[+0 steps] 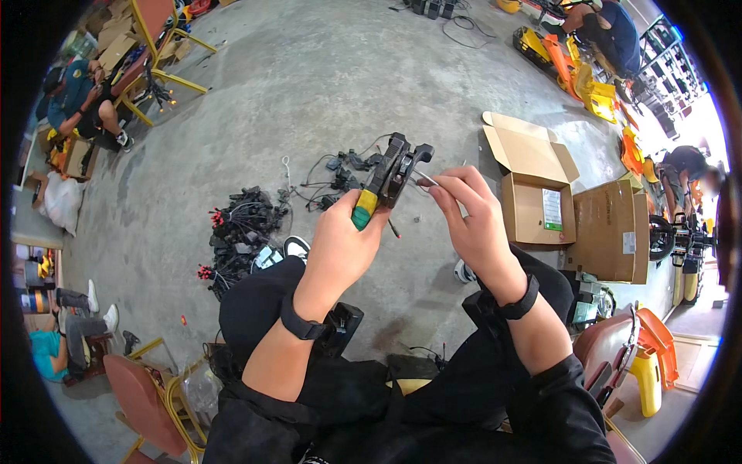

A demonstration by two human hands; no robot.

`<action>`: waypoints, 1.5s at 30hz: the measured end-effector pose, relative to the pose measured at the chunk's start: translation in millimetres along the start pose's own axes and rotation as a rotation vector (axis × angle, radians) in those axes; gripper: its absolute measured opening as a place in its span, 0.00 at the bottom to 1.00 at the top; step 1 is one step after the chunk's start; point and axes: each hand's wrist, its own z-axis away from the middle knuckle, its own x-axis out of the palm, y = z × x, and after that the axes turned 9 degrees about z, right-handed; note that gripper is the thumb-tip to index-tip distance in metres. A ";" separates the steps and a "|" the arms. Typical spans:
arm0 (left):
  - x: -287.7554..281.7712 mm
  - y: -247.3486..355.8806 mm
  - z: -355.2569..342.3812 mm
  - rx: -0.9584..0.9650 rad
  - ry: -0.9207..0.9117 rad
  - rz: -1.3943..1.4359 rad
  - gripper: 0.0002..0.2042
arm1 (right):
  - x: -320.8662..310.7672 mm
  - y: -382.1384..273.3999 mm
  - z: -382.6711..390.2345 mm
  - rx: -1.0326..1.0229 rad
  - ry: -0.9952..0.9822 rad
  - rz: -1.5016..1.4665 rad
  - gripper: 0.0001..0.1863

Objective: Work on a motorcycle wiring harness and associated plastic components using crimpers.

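- A crimping tool (pixel 390 176) with a black head and yellow-and-green grips is gripped in the left hand (pixel 344 243), whose fingers are closed around the handles; the tool's head points toward 1 o'clock from that hand.
- A thin wire (pixel 427 179) is pinched between the thumb and fingertips of the right hand (pixel 471 220), the remaining fingers being curled loosely; the wire's end is held at the tool's head, at 3 o'clock from it.
- Both hands are raised above the knees, near the middle of the view, with black wrist straps worn on both forearms.
- A heap of black cable harnesses (pixel 239 228) with red tips is seen on the concrete floor (pixel 309 85) at 9 o'clock from the tool.
- A smaller scatter of black connectors (pixel 340 174) lies just behind the tool.
- An open cardboard box (pixel 533 189) is set at 3 o'clock from the right hand, with a flat carton (pixel 607 232) beside it.
- Other people are seated at 10 o'clock and 1 o'clock, well apart from the hands.
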 end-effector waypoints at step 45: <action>-3.9 0.8 0.0 0.021 -0.078 -0.057 0.08 | -11.8 1.0 -6.4 -0.258 0.076 0.368 0.11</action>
